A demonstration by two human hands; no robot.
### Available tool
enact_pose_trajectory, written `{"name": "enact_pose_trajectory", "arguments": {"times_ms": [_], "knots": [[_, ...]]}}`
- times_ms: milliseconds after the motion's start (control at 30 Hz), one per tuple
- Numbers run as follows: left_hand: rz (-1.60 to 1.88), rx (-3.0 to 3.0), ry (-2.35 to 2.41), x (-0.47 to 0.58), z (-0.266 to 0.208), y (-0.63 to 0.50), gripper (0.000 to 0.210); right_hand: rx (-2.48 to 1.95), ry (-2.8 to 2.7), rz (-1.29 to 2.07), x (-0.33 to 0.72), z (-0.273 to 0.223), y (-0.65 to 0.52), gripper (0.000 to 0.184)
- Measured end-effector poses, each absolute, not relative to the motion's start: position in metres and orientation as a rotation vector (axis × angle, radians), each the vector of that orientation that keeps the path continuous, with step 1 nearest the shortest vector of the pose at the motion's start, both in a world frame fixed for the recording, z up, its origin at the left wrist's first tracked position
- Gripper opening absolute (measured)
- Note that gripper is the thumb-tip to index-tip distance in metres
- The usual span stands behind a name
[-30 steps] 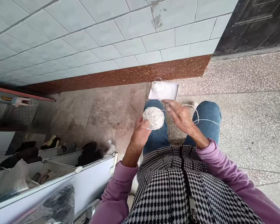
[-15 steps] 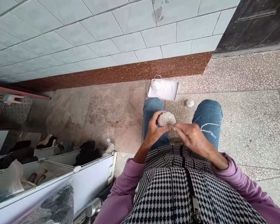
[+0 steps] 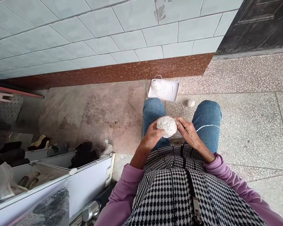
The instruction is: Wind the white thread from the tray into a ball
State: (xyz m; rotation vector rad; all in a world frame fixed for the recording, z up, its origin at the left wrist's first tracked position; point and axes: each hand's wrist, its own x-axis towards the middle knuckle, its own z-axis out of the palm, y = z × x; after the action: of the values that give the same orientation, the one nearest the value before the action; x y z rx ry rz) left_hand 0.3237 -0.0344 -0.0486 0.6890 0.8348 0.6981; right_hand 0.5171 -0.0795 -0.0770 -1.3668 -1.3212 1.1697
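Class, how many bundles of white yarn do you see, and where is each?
3: a large ball in the left hand, a loose heap in the white tray, and a small ball on the floor. Others may be hidden.

Soft, even light fills the scene, strongest toward the right edge of the floor [image 3: 257, 131], which pales near its lower right corner. At the floor's left edge, the area beneath the shelf's red rim [image 3: 21, 91] is dim, and the dark shoes [image 3: 83, 155] lose much of their detail. Shadows are faint. Glare streaks the clear plastic [image 3: 50, 207], and highlights catch the metal cylinder [image 3: 91, 211]. The white ball [image 3: 167, 125] is bright yet its strands are readable; in the tray [image 3: 175, 91], white yarn [image 3: 158, 86] nearly merges with white. Wide-angle distortion stretches the wall tiles [image 3: 122, 40] leftward, where detail softens.
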Motion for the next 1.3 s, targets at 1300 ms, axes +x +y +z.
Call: {"name": "enact_pose_trajectory", "arguments": {"times_ms": [1300], "knots": [[0.171,1.434,0.933,0.329,-0.023,-0.021,0.051,-0.851,-0.723,1.904,0.551,-0.032,-0.108,0.037]]}}
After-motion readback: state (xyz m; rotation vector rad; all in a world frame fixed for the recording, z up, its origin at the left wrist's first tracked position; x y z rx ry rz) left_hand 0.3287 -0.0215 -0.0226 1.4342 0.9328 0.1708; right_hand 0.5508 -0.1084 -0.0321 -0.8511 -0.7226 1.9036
